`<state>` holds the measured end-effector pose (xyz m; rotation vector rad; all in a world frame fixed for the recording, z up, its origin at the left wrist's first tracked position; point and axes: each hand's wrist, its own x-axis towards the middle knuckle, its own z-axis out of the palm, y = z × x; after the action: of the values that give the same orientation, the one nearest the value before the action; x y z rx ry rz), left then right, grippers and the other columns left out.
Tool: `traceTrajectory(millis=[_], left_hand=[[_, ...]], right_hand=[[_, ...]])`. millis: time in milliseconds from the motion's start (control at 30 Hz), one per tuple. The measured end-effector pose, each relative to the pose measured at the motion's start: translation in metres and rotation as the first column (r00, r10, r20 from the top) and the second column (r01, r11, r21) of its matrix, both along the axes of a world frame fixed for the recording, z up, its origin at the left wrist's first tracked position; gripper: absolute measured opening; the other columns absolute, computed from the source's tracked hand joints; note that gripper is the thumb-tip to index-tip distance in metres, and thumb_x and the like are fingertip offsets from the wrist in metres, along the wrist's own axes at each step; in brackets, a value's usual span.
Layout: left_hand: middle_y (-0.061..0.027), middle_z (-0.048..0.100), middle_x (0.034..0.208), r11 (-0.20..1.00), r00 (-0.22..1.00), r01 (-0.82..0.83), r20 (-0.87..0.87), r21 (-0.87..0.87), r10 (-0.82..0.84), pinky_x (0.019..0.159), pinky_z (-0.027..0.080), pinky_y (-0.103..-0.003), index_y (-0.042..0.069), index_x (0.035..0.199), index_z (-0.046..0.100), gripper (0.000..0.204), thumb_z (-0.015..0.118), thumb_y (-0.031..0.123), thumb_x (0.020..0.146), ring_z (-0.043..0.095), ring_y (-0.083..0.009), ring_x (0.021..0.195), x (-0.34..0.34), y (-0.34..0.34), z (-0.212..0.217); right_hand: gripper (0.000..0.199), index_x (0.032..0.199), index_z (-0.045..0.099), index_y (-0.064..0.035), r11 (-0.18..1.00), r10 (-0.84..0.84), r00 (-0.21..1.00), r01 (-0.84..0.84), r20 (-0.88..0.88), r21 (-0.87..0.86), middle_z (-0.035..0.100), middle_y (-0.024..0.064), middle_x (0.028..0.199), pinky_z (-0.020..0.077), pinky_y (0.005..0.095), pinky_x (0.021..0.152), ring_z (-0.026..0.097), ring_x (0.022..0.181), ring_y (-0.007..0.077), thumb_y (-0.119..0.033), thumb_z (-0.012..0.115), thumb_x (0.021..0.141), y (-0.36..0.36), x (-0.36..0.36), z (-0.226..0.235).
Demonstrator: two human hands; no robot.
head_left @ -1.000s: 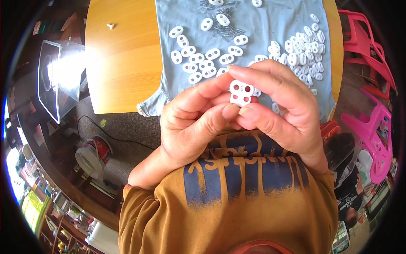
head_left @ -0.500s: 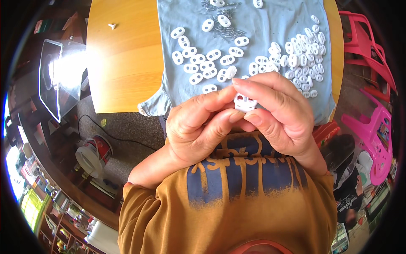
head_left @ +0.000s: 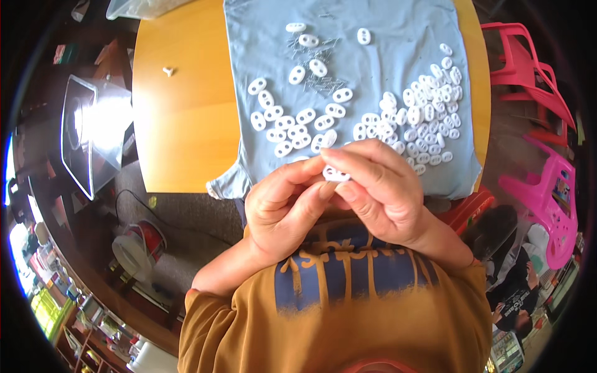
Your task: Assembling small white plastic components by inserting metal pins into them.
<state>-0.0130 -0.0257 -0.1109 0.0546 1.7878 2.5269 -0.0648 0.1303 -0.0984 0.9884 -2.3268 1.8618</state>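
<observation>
Close in front of my chest, both hands meet around a small white two-hole plastic cord lock (head_left: pixel 336 174). My left hand (head_left: pixel 280 208) is closed, its thumb and fingertips pressing the piece's left side. My right hand (head_left: pixel 382 186) pinches the right side, with the index finger over the top. Fingers cover much of the piece. Beyond the hands, loose white two-hole ovals (head_left: pixel 284 122) lie on a light blue cloth (head_left: pixel 261 37). A larger heap of similar white pieces (head_left: pixel 429 113) is to the right. Thin metal springs (head_left: pixel 323 84) are scattered near the far middle, several ovals among them.
The cloth covers much of a yellow wooden table (head_left: pixel 180 124), where a small white piece (head_left: pixel 168 71) lies alone. A clear plastic bin (head_left: pixel 140 7) stands at the far left corner. Red (head_left: pixel 528 74) and pink chairs (head_left: pixel 541 193) are on the right; another person (head_left: pixel 517 298) is at lower right.
The view has shifted, so the table sits lower in the picture. Both hands, still gripping the cord lock, appear lower and further left. The piece is tilted differently and less of it shows.
</observation>
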Motion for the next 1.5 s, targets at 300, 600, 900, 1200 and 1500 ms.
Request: traceTrajectory(millis=[300,600,900,1200,1500], left_hand=[[-0.0102,0.062,0.096,0.985,0.986,0.022,0.158,0.173,-0.049,0.071,0.051,-0.025,-0.003,0.112,0.052,0.023,0.051,0.001,0.089,0.061,-0.0139,0.080,-0.010,-0.002,0.007],[-0.0130,0.062,0.084,0.978,0.973,-0.141,0.161,-0.155,0.166,0.057,0.049,-0.025,-0.007,0.107,0.054,0.022,0.050,0.001,0.087,0.058,-0.0153,0.062,-0.060,-0.029,0.027],[-0.0123,0.063,0.103,0.705,0.842,-0.521,-0.425,-0.481,0.332,0.084,0.047,-0.022,-0.002,0.117,0.051,0.033,0.055,0.016,0.089,0.061,-0.0163,0.091,-0.243,-0.158,0.078],[-0.0086,0.061,0.101,0.492,0.907,-0.417,-0.385,-0.764,0.170,0.072,0.047,-0.023,0.003,0.112,0.059,0.028,0.056,0.008,0.085,0.062,-0.0129,0.081,-0.147,-0.100,0.021],[-0.0146,0.063,0.101,0.153,0.866,-0.447,-0.469,-0.881,-0.171,0.079,0.049,-0.034,-0.001,0.099,0.062,0.019,0.057,-0.004,0.081,0.062,-0.0256,0.091,-0.017,-0.059,-0.019]], right_hand=[[0.040,0.115,0.056,0.0002,0.996,-0.058,0.993,0.064,-0.100,0.062,0.059,0.0098,0.093,0.0466,0.0302,0.063,0.058,0.075,0.0217,-0.003,0.064,0.076,0.004,-0.002,-0.001],[0.028,0.108,0.058,0.0043,0.949,-0.316,0.948,0.316,-0.028,0.019,0.061,0.0106,0.084,0.0459,0.0245,0.061,0.058,0.071,0.0173,0.002,0.058,0.081,0.044,-0.011,0.003],[0.021,0.105,0.060,0.0037,0.860,-0.510,0.860,0.510,-0.007,0.013,0.061,0.0090,0.088,0.0436,0.0221,0.068,0.057,0.077,0.0133,0.000,0.055,0.085,0.069,-0.011,0.005],[0.041,0.110,0.057,-0.0052,0.673,-0.278,0.864,0.487,-0.420,0.556,0.052,0.0122,0.116,0.0322,0.0424,0.096,0.045,0.112,0.0320,-0.020,0.068,0.073,0.081,-0.020,-0.020],[0.039,0.116,0.053,-0.0031,0.924,-0.377,0.668,0.324,-0.642,-0.205,0.047,0.0172,0.124,0.0295,0.0443,0.100,0.039,0.120,0.0350,-0.018,0.060,0.080,0.069,-0.068,-0.089]])
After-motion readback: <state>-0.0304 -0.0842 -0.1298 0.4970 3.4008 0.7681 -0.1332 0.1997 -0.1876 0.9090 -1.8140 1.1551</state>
